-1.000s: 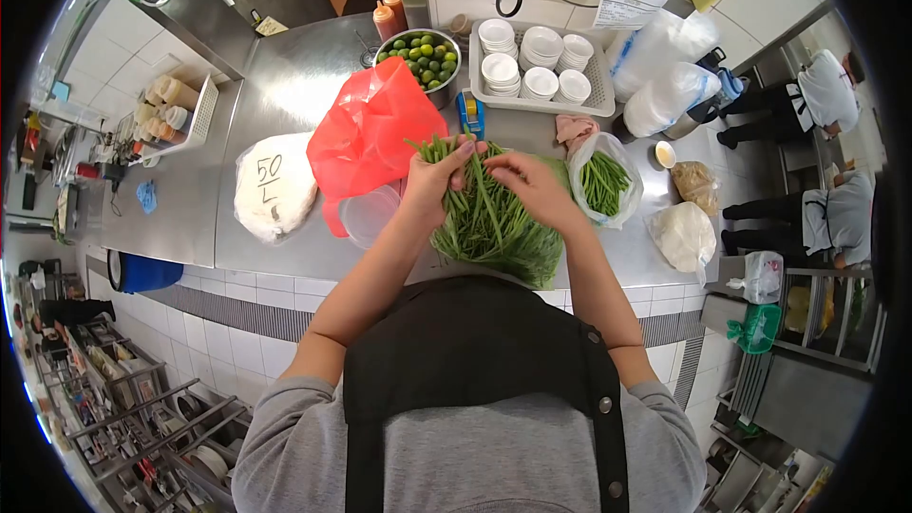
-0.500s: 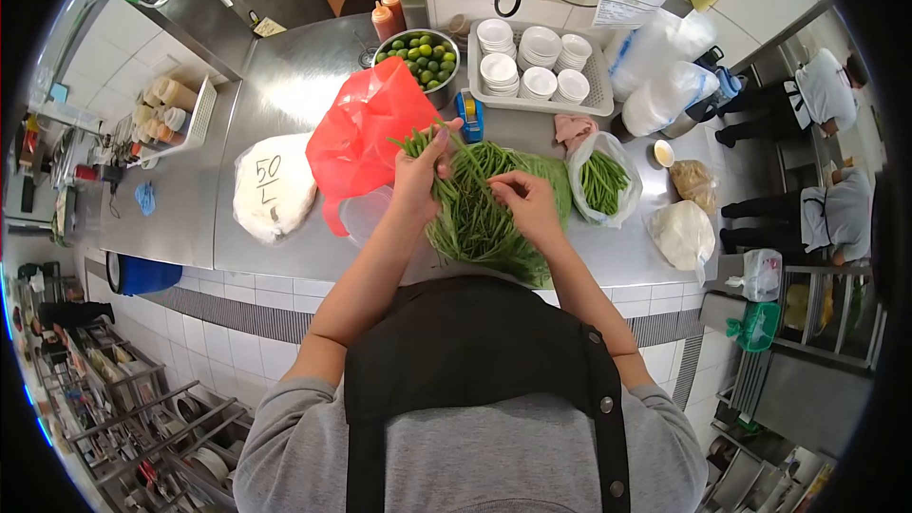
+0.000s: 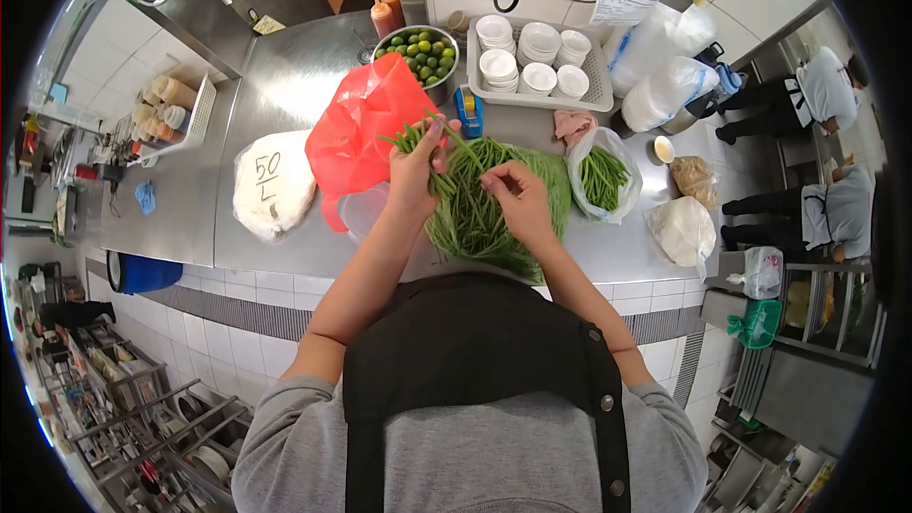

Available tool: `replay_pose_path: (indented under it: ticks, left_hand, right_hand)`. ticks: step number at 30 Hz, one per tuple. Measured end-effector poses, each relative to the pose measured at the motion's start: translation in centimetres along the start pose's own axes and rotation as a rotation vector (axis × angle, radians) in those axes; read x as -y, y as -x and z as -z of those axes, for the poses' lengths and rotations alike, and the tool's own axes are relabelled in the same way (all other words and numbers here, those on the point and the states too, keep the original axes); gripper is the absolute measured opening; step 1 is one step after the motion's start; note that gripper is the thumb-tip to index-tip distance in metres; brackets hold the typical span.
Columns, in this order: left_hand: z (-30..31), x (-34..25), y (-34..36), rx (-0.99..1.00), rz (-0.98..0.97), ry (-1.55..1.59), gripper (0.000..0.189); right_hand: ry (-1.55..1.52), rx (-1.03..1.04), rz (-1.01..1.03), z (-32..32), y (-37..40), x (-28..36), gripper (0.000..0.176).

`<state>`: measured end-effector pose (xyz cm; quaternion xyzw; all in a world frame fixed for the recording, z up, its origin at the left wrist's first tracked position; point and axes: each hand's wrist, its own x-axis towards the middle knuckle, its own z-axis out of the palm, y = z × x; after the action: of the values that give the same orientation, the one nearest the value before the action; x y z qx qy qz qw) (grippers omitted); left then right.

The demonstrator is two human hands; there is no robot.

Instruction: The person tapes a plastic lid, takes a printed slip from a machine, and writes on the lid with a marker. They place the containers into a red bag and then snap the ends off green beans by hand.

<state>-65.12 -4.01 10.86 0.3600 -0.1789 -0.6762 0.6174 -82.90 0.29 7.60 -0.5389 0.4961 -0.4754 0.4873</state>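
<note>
My left hand (image 3: 414, 174) is closed around a bunch of green beans (image 3: 405, 141), whose ends stick out past the fingers. My right hand (image 3: 522, 199) has thumb and fingers pinched at the lower end of a single green bean (image 3: 465, 145) that slants up toward the left hand. Beneath both hands lies a big heap of green beans (image 3: 472, 218) in an open clear green-tinted bag (image 3: 554, 192). A red plastic bag (image 3: 366, 128) lies just beyond my left hand, over part of a clear round container (image 3: 363, 212).
Behind are a bowl of limes (image 3: 421, 55), a blue tape dispenser (image 3: 468, 114) and a white crate (image 3: 594, 95) of small white dishes. At right sits a smaller bag of green beans (image 3: 601, 176); at left, a white bag (image 3: 273, 185) marked 50. Two people stand far right.
Both hands have shifted slightly left, still gripping the beans. My right hand has risen a little. The things on the counter look unchanged.
</note>
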Motion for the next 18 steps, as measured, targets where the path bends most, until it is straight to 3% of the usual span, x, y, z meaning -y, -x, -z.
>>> replay_pose_path:
  ticks: [3,6,10,15,18]
  left_hand:
    - [-0.2,-0.6,0.4,-0.055,0.010,0.017,0.021]
    - [0.2,-0.2,0.6,0.071,0.016,-0.141,0.020]
    - [-0.5,-0.4,1.3,0.051,0.003,-0.035,0.021]
    - [-0.1,-2.9,1.2,0.060,-0.035,-0.027,0.020]
    - [2.3,-2.8,1.7,0.083,0.229,0.130,0.022]
  right_hand:
    - [0.093,0.101,0.150,0.4,0.5,2.0,0.010]
    - [0.321,0.390,0.353,0.6,0.6,5.3,0.012]
    - [0.525,0.784,0.226,1.5,0.0,2.1,0.012]
    - [0.770,0.595,0.092,2.2,-2.1,-0.7,0.022]
    - [0.832,0.509,0.038,1.4,-4.4,-0.9,0.031]
